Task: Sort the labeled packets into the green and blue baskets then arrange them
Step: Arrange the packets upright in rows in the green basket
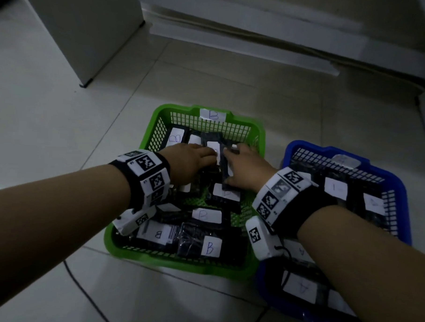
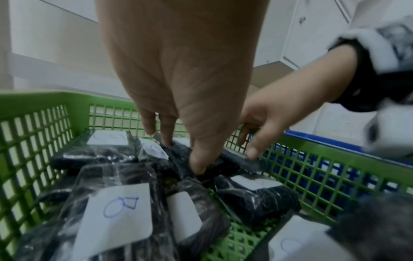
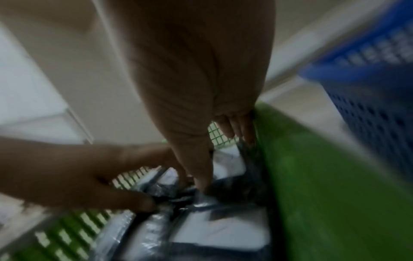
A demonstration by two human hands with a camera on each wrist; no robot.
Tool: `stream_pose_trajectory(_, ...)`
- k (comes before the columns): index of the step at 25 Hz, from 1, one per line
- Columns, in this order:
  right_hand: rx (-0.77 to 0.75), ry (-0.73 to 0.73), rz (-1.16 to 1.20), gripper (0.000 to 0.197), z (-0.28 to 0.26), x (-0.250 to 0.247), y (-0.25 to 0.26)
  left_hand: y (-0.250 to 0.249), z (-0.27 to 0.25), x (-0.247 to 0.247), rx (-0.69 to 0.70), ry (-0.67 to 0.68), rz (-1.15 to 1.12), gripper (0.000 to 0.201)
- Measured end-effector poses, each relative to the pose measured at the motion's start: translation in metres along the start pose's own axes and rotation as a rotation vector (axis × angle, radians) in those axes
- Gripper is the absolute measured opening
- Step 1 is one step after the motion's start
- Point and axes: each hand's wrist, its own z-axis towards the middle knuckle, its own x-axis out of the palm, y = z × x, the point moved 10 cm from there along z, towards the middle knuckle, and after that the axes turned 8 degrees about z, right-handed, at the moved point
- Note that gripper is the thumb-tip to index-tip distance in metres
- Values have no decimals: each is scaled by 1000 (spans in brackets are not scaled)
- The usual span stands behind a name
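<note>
The green basket (image 1: 177, 262), tagged B on its far wall, holds several black packets with white B labels (image 1: 210, 247). Both hands reach into its far half. My left hand (image 1: 206, 158) pinches a black packet (image 1: 224, 171) that stands on edge, with the thumb and fingers (image 2: 197, 164) straddling it. My right hand (image 1: 230, 166) grips the same packet from the other side, its thumb at the near end. The right wrist view is blurred; the thumb (image 3: 201, 183) presses on dark plastic. The blue basket (image 1: 311, 149) to the right holds A-labelled packets (image 1: 298, 286).
The baskets sit side by side on a pale tiled floor (image 1: 61, 142). A white cabinet (image 1: 78, 33) stands at the back left and a low white ledge (image 1: 260, 41) runs along the back. A thin black cable (image 1: 79, 284) crosses the floor near the green basket's front left corner.
</note>
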Motion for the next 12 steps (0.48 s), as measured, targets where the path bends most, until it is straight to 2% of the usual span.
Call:
stream_pose_trajectory(2,35,-9,-27,68,2,-1,-2,4,-3,-3,1,-38,-5,60)
stream_pose_trajectory(4,53,-78,48,50,-1,-13,-1,11,-10,-4,3,-60,-96,58)
stream_pose_trajectory(6,-15,-157,130,29,-12,-27,13,19,-22,-12,0,-138,-210,48)
stream_pose_trajectory(7,-72,-84,141,23,-17,-21,21,23,-28,-15,2,-181,-237,39)
stream_pose_trajectory(8,-131,65,127,22,-23,-4,34,28,-34,-11,-13,-167,-245,33)
stream_pose_trajectory(10,-177,374,6,28,-37,38,48,34,-44,11,-75,9,-205,38)
stream_pose_trajectory(12,-135,435,-75,33,-33,56,44,36,-53,27,-110,96,-124,54)
